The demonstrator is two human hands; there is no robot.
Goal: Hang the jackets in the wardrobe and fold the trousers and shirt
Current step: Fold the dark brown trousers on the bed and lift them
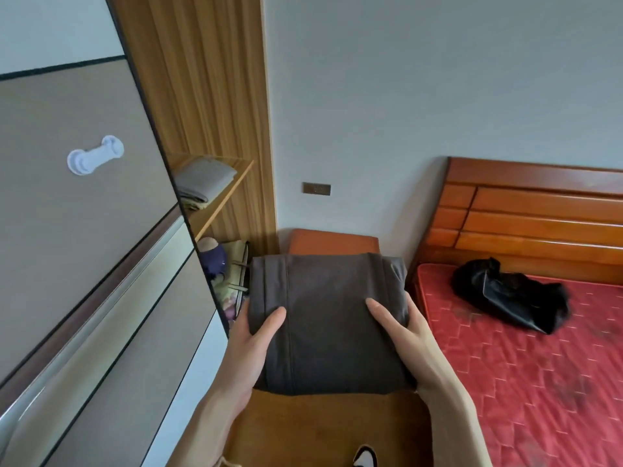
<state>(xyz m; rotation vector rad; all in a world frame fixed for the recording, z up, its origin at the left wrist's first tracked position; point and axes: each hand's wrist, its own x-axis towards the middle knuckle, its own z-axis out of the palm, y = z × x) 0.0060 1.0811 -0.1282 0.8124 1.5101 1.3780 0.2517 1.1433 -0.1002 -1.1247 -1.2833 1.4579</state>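
Folded dark grey garment [328,321] held flat between both hands, above a wooden nightstand [332,242]. Left hand [251,342] clasping the left edge — thumb on top, fingers hidden beneath. Right hand [403,335] clasping the right edge likewise, thumb laid across the cloth. Beyond the left hand, open wardrobe [215,96] with a folded grey cloth [204,178] on its shelf [232,190]. Out past the right hand, black jacket [509,298] crumpled on the red mattress [539,382] — well apart from the held garment.
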